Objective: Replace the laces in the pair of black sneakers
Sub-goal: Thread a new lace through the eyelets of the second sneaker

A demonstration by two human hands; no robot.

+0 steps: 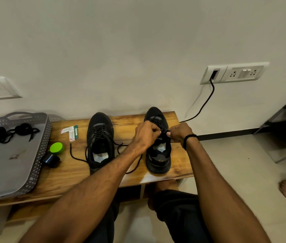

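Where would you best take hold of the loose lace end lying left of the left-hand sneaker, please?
Pinch the loose lace end just behind its tip, coming down from above. It lies flat on the wooden bench, tip pointing away from you, while its other end runs into the left-hand sneaker, so only the tip lifts freely.

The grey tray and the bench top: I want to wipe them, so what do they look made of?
Grey tray: probably moulded plastic, matte, given its perforated lattice walls and cut-out handle. Bench top: wood or wood-look laminate, brown grain streaks, slight sheen at the front edge; which, I cannot tell.
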